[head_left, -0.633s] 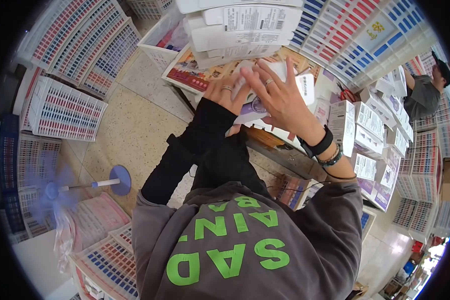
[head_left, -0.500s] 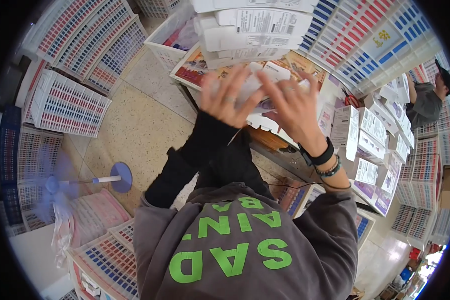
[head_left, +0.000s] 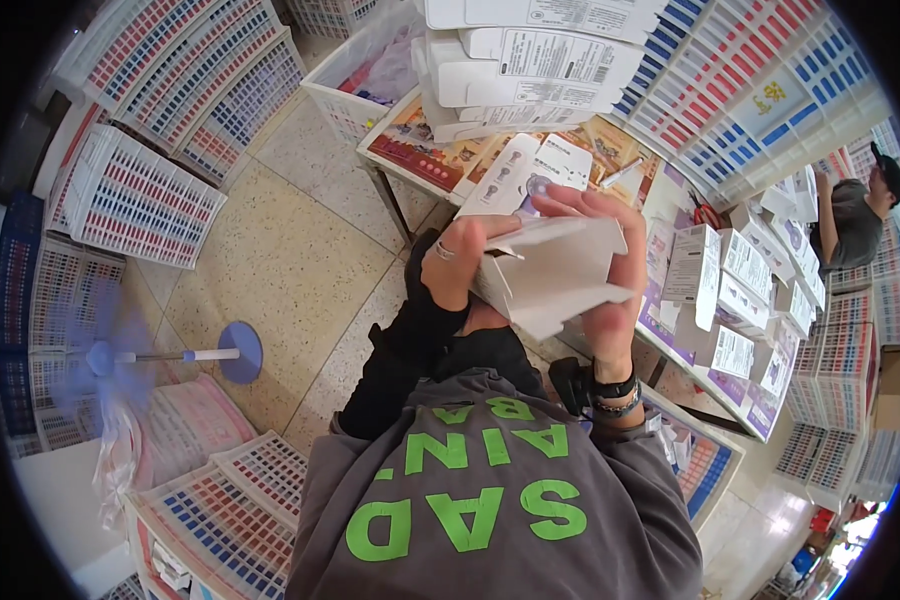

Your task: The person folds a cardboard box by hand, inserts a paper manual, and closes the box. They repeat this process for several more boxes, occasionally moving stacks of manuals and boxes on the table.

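Between my hands is a small white carton [head_left: 562,276], its end toward me open with flaps sticking out. My left hand [head_left: 456,262] is closed on its left side, with a ring on one finger. On the other side my right hand [head_left: 618,275] wraps the carton, fingers over the far edge and thumb low by a flap. Just beyond lie printed flat cartons [head_left: 562,158] on the table [head_left: 410,150], partly hidden by my hands. A tall pile of flattened white cartons [head_left: 545,70] stands behind them.
Several boxes [head_left: 740,275] crowd the right of the table, near red-handled scissors [head_left: 707,215] and a pen [head_left: 622,172]. A white crate [head_left: 355,105] stands at the far left corner. A spinning fan [head_left: 100,360] is at left; another person [head_left: 855,220] is at far right.
My hands have come nearer to me and spread apart. The white item between them now shows as an opened-out carton; the flat cartons on the table are more exposed.
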Motion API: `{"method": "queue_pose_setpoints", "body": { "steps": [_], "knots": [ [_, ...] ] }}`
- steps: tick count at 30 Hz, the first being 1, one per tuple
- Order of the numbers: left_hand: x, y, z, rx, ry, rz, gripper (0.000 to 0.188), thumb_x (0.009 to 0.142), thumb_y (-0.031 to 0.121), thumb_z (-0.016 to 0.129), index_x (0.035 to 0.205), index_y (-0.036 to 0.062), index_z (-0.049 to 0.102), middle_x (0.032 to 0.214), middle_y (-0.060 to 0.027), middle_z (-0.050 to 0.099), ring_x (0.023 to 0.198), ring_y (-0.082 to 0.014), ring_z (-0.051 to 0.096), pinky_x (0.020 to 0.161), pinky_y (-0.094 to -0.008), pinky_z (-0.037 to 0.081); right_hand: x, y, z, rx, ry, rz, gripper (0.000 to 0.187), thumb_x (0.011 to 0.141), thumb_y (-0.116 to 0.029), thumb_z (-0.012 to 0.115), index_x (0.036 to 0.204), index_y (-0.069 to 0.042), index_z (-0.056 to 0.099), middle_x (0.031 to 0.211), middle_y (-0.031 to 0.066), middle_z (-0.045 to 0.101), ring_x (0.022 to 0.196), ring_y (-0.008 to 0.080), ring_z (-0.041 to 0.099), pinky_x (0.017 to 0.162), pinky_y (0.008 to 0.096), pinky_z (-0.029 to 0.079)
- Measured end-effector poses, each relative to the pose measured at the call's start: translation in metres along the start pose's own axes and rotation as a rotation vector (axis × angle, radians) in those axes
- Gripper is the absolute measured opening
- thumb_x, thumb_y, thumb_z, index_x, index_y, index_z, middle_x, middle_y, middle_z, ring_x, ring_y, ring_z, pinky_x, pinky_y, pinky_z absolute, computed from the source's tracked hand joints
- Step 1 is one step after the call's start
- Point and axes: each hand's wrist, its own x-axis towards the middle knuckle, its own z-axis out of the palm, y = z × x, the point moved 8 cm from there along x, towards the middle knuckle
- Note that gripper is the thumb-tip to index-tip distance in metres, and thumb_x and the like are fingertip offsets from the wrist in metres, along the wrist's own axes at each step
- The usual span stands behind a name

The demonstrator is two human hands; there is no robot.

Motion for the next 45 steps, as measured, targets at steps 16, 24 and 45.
{"method": "queue_pose_setpoints", "body": {
  "steps": [16,24,45],
  "knots": [
    [0.012,0.039,0.000,0.109,-0.533,0.306,0.053,0.093,0.052,0.049,0.112,0.0019,0.050,0.110,-0.0277,0.053,0.091,-0.0358,0.063,0.068,-0.0435,0.056,0.007,-0.018,0.010,0.224,-0.123,0.193,0.046,0.081,0.008,0.058,0.125,-0.001,0.047,0.112,0.0129,0.057,0.103,0.0221,0.057,0.090,0.0326,0.044],
    [0.033,0.052,0.019,0.227,-0.622,0.109,0.047,0.091,0.042,0.059,0.112,0.0027,0.046,0.107,-0.0299,0.055,0.092,-0.0349,0.061,0.076,-0.0445,0.052,0.020,-0.046,0.019,-0.520,-0.295,-0.227,0.039,0.075,0.008,0.064,0.114,0.002,0.057,0.108,0.0154,0.059,0.096,0.0259,0.060,0.084,0.0348,0.047],
    [0.009,0.007,0.034,-0.143,-0.459,-0.027,0.064,0.077,0.040,0.078,0.113,0.0059,0.037,0.115,-0.0278,0.055,0.095,-0.0317,0.060,0.081,-0.0415,0.048,0.021,-0.039,-0.016,-0.775,-0.374,-0.036,0.051,0.058,-0.014,0.084,0.105,-0.004,0.066,0.098,0.0094,0.063,0.090,0.0230,0.060,0.074,0.0329,0.046]
  ]
}}
